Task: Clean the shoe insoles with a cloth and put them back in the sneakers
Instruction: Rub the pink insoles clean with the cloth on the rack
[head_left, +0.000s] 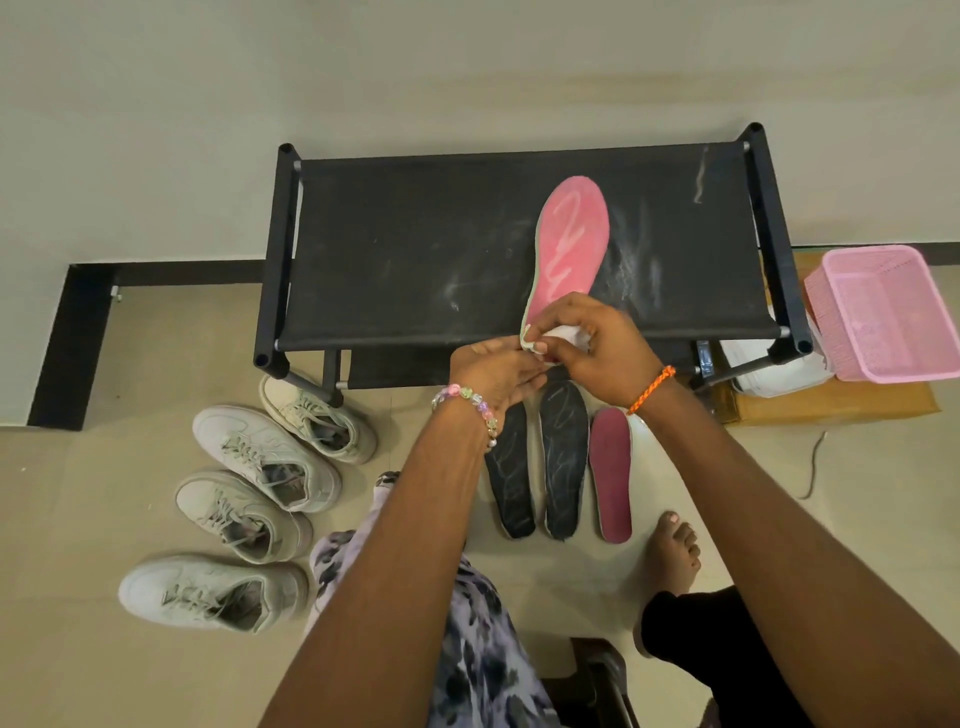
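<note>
A pink insole (570, 244) with pale dusty streaks lies on the black fabric shelf (415, 249), its heel hanging over the front edge. My left hand (493, 369) pinches that heel end. My right hand (597, 340) grips a small white cloth (574, 336) and presses it on the heel. On the floor below lie two black insoles (561, 457) and a dark pink insole (612, 473). Several white sneakers (260, 457) stand on the floor to the left.
The shelf is a low black rack against the wall. A pink plastic basket (883, 312) sits at the right on a cardboard box, next to a white container (774, 369). My bare foot (672, 556) and knees are at the bottom.
</note>
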